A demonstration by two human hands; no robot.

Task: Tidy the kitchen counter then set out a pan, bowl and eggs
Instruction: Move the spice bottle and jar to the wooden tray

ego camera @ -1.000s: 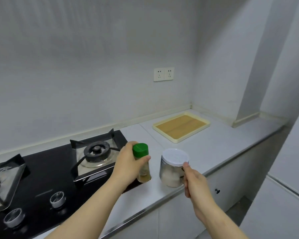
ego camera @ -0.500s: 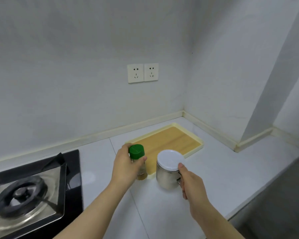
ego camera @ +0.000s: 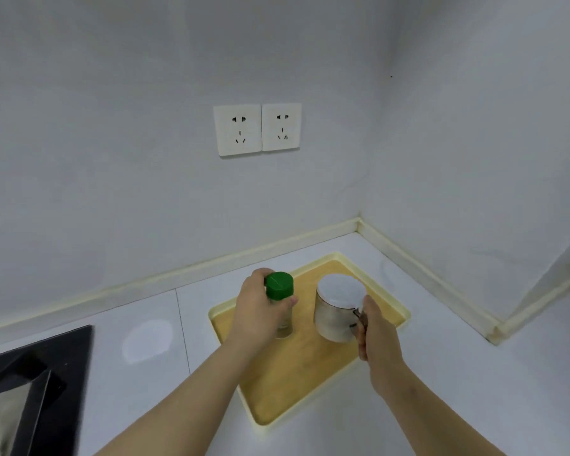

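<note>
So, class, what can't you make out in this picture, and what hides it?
Head view:
Contents of the canister: hidden by its white lid.
Its handle: mostly under the grip of the right hand.
Body of the spice bottle: mostly under the grip of the left hand.
The stove: cut off by the left and bottom edges.

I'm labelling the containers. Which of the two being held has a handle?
The metal canister with the white lid, gripped by the right hand at its handle; the green-capped bottle has none.
</note>
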